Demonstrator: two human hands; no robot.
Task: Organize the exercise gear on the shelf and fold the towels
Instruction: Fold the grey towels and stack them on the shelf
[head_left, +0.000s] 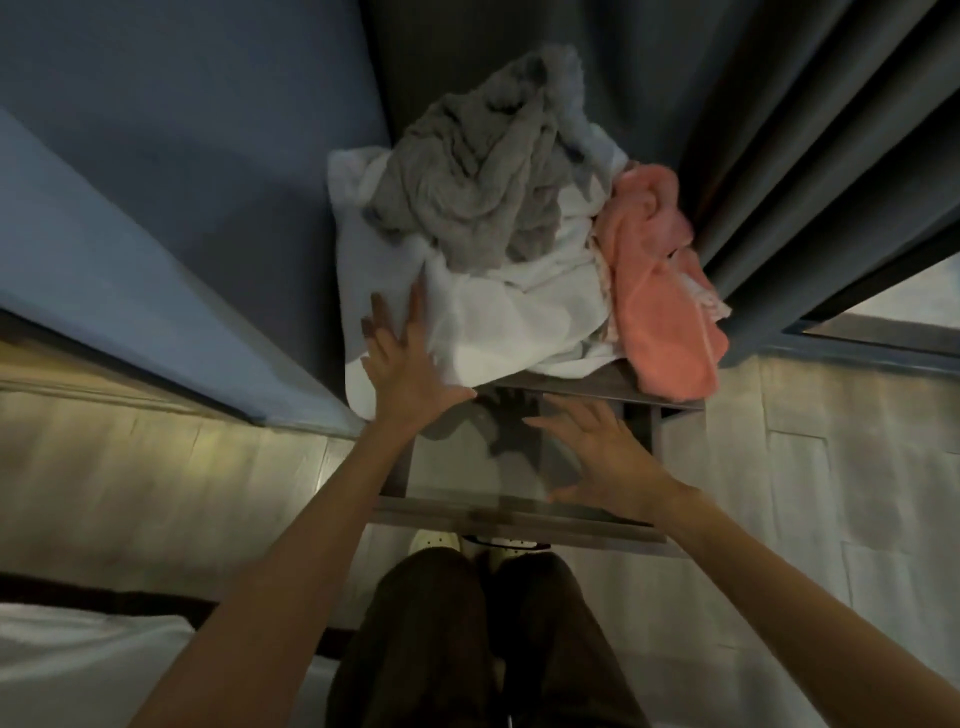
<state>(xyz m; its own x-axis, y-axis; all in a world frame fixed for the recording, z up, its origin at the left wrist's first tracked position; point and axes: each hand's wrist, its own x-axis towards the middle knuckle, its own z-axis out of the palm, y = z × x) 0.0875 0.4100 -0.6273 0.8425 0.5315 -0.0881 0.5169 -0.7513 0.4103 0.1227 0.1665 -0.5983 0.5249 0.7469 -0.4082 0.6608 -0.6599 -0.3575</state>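
Grey, white and pink towels lie in a crumpled heap on the far half of the shelf in front of you. The grey towel sits on top at the back. The white towel spreads beneath it and reaches toward you. The pink towel lies against the white one's right side and hangs over the shelf's right edge. None of them is folded.

Your hands are apart, and neither is closed round anything. Your left hand is palm down with straight, spread fingers at the near left corner of the white towel, overlapping its edge. Motion blur hides whether it presses the cloth. Your right hand is also flat with fingers splayed. It is over the bare near part of the shelf, well clear of the towels, and its shadow falls on the board.

A dark curtain hangs behind and to the right of the heap, and a blue wall runs along the left. Your dark trousers and pale shoes show below the shelf's front edge on the light floor. A white bed fills the lower left corner.
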